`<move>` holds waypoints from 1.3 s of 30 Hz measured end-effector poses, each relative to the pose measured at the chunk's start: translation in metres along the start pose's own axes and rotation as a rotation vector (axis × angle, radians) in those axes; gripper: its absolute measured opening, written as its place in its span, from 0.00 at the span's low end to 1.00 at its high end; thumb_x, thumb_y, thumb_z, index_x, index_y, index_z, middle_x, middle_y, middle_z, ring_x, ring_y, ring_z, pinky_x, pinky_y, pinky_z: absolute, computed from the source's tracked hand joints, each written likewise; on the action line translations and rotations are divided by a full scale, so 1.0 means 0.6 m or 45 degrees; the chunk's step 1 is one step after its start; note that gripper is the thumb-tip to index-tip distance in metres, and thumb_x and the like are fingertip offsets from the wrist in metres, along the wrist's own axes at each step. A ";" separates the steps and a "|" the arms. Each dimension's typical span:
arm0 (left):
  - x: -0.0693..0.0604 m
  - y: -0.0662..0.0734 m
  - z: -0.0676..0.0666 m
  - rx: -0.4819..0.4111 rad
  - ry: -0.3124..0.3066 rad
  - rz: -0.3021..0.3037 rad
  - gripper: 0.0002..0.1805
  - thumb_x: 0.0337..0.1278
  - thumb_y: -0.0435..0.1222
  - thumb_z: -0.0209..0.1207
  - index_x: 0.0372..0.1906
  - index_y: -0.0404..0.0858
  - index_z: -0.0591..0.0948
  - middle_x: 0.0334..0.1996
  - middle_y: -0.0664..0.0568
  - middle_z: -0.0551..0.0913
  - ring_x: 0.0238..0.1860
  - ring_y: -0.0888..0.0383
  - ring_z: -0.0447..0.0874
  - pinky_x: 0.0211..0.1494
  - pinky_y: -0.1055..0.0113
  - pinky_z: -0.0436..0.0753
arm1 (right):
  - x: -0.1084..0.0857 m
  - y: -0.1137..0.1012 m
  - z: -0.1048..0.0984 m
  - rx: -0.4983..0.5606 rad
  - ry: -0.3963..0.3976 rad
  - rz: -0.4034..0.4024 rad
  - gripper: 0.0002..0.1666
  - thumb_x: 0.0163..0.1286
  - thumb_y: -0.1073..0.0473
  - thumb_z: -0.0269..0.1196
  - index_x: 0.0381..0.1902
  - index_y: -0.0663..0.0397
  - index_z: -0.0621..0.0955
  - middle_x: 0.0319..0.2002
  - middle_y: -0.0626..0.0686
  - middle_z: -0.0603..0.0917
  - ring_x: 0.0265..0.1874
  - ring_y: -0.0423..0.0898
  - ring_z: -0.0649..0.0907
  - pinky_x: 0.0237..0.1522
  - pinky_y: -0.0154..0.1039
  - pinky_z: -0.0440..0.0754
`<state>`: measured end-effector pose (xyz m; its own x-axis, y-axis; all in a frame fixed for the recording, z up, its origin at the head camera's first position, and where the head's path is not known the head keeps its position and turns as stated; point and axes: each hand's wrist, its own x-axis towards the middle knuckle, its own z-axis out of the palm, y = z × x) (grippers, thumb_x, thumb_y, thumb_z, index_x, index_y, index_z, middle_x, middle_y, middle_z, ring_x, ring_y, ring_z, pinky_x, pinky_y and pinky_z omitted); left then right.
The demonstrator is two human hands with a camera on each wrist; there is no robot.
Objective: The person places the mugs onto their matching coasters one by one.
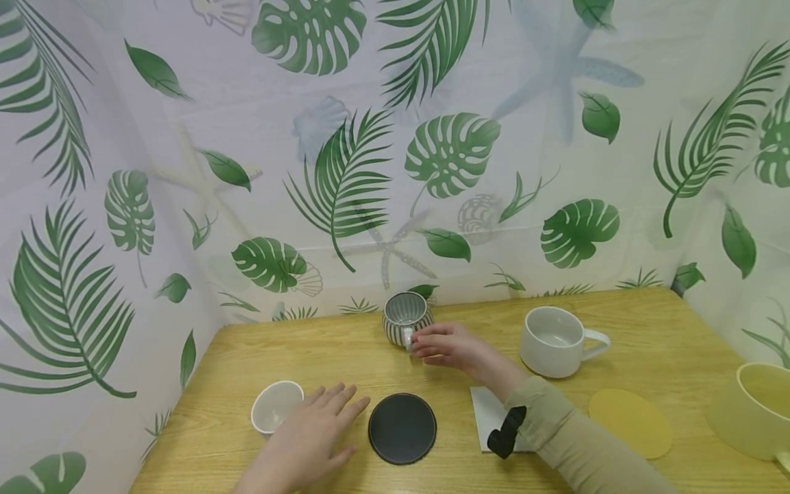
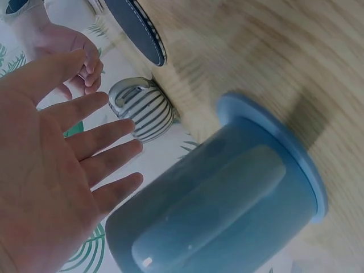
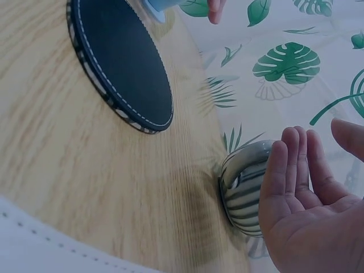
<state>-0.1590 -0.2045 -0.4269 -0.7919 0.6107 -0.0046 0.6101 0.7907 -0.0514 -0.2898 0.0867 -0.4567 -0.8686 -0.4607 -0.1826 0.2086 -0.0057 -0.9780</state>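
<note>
At the back of the wooden table stands a grey-and-white striped mug (image 1: pixel 407 319), its handle facing forward. Right beside that handle is my right hand (image 1: pixel 453 348); its fingers are extended, and whether they touch the mug I cannot tell. The right wrist view shows the palm (image 3: pixel 318 222) overlapping the striped mug (image 3: pixel 242 193). My left hand (image 1: pixel 311 436) is spread open at the left, next to a blue cup (image 2: pixel 210 205) on a blue round base or coaster (image 2: pixel 273 133). From the head, only the cup's pale inside (image 1: pixel 278 405) shows well. A black round coaster (image 1: pixel 402 429) lies between my hands.
A white mug (image 1: pixel 555 343) stands right of the striped one. Under my right forearm lies a white flat piece (image 1: pixel 486 415), partly hidden. Farther right are a yellow round mat (image 1: pixel 629 422) and a yellow mug (image 1: pixel 749 412). Leaf-patterned cloth (image 1: pixel 370 206) surrounds the table.
</note>
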 end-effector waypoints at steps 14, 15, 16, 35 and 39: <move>0.014 0.012 0.033 -0.052 -0.113 -0.029 0.36 0.70 0.52 0.64 0.78 0.45 0.73 0.77 0.41 0.74 0.77 0.41 0.74 0.78 0.42 0.75 | 0.004 0.010 -0.014 0.061 0.023 0.017 0.19 0.81 0.63 0.60 0.61 0.72 0.81 0.40 0.44 0.91 0.41 0.37 0.89 0.50 0.32 0.89; 0.015 0.011 0.035 -0.061 -0.122 -0.034 0.37 0.70 0.53 0.64 0.79 0.45 0.72 0.77 0.41 0.74 0.77 0.40 0.74 0.77 0.41 0.75 | 0.005 0.011 -0.014 0.059 0.029 0.021 0.19 0.81 0.63 0.60 0.61 0.72 0.81 0.40 0.44 0.91 0.41 0.37 0.89 0.50 0.32 0.89; 0.016 0.011 0.038 -0.067 -0.133 -0.038 0.37 0.71 0.54 0.64 0.79 0.45 0.72 0.77 0.41 0.73 0.77 0.40 0.73 0.77 0.41 0.75 | 0.005 0.011 -0.015 0.058 0.032 0.023 0.19 0.81 0.63 0.60 0.62 0.73 0.81 0.39 0.44 0.91 0.41 0.37 0.89 0.51 0.33 0.89; 0.020 0.019 0.068 -0.023 -0.164 -0.058 0.42 0.74 0.59 0.58 0.78 0.35 0.71 0.79 0.38 0.70 0.78 0.39 0.71 0.79 0.42 0.74 | 0.013 0.027 -0.024 0.089 0.088 0.064 0.15 0.80 0.63 0.61 0.57 0.67 0.84 0.40 0.47 0.92 0.39 0.37 0.90 0.46 0.32 0.89; 0.022 0.020 0.072 0.019 -0.143 -0.049 0.42 0.74 0.61 0.57 0.78 0.35 0.71 0.79 0.39 0.70 0.78 0.40 0.71 0.78 0.44 0.75 | 0.015 0.029 -0.023 0.104 0.093 0.066 0.14 0.80 0.63 0.61 0.56 0.65 0.85 0.40 0.47 0.92 0.39 0.37 0.89 0.46 0.32 0.89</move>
<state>-0.1631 -0.1887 -0.4709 -0.8133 0.5705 -0.1143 0.5794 0.8121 -0.0687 -0.3002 0.0945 -0.4767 -0.8856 -0.3962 -0.2423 0.2873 -0.0575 -0.9561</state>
